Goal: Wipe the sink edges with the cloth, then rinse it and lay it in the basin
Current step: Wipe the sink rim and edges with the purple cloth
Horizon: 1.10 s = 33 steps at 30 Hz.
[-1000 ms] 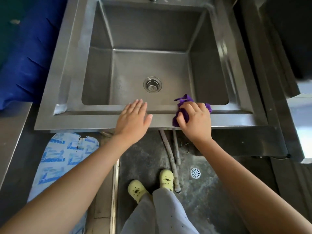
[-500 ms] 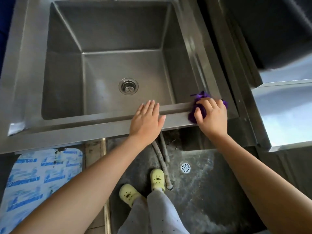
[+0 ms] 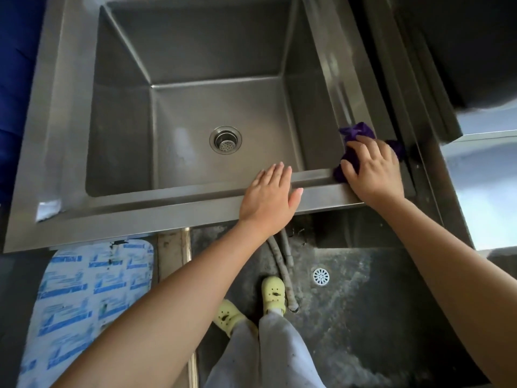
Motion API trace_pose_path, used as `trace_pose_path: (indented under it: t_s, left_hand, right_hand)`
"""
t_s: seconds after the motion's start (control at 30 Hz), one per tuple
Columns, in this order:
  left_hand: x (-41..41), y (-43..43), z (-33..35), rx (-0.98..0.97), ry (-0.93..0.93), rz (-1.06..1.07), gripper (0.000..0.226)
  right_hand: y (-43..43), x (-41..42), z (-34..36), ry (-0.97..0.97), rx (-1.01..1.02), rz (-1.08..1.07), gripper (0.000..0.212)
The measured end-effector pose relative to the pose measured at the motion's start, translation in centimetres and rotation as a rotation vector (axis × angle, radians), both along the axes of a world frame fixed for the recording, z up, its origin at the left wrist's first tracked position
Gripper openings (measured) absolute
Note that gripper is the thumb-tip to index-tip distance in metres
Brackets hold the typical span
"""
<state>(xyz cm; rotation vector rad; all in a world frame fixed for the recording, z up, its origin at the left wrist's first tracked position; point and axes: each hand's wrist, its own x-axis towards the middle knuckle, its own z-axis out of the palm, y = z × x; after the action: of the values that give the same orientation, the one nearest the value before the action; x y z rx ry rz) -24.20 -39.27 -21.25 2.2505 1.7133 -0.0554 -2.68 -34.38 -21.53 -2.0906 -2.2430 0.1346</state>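
A steel sink [image 3: 134,211] fills the upper view, its deep basin holding a round drain strainer [image 3: 225,140] in the floor. My right hand [image 3: 373,169] presses a crumpled purple cloth [image 3: 358,131] onto the near right corner of the rim; the cloth sticks out past my fingers and thumb. My left hand [image 3: 270,196] lies flat, fingers together, on the front rim just left of the right hand. It holds nothing. The faucet is out of view.
A steel counter [image 3: 484,175] adjoins the sink on the right, under a dark shelf. Below the front rim are two hoses [image 3: 282,259], a floor drain [image 3: 321,276], my yellow shoes [image 3: 272,294] and a blue-printed white sheet [image 3: 84,298]. Blue fabric lies at the far left.
My right hand has slid the cloth rightward along the front rim to the near right corner. My left hand followed along the rim, still flat.
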Motion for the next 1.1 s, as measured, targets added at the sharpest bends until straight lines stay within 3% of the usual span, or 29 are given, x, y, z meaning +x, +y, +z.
trace_pose_path:
  t_s: [0.13, 0.33, 0.57, 0.67, 0.77, 0.8, 0.97, 1.1]
  left_hand:
    - [-0.2, -0.1, -0.2, 0.004, 0.002, -0.002, 0.061]
    - [-0.2, 0.0, 0.0, 0.004, -0.001, -0.009, 0.062]
    - [-0.2, 0.1, 0.1, -0.041, -0.021, 0.009, 0.061]
    - [1.0, 1.5, 1.0, -0.133, -0.174, 0.085, 0.062]
    - [5.0, 4.9, 2.0, -0.082, -0.346, 0.112, 0.059]
    - [6.7, 6.1, 2.1, -0.059, -0.387, 0.115, 0.059]
    - [12.3, 9.6, 0.5, -0.07, -0.382, 0.006, 0.06]
    - [13.4, 10.2, -0.3, 0.063, -0.25, 0.026, 0.058]
  right_hand:
    - [-1.9, 0.5, 0.5, 0.102, -0.054, -0.048, 0.059]
    - [1.4, 0.6, 0.6, -0.051, -0.165, 0.031, 0.06]
    - [5.1, -0.1, 0.4, -0.056, -0.141, 0.053, 0.063]
    - [5.9, -0.1, 0.7, 0.071, -0.164, 0.065, 0.066]
    - [5.4, 0.7, 1.9, 0.469, -0.061, 0.045, 0.06]
    - [4.9, 1.3, 2.2, 0.515, -0.007, 0.028, 0.057]
    - [1.9, 3.3, 1.6, 0.382, -0.062, -0.063, 0.07]
    - [2.7, 3.5, 0.7, 0.445, -0.117, -0.077, 0.071]
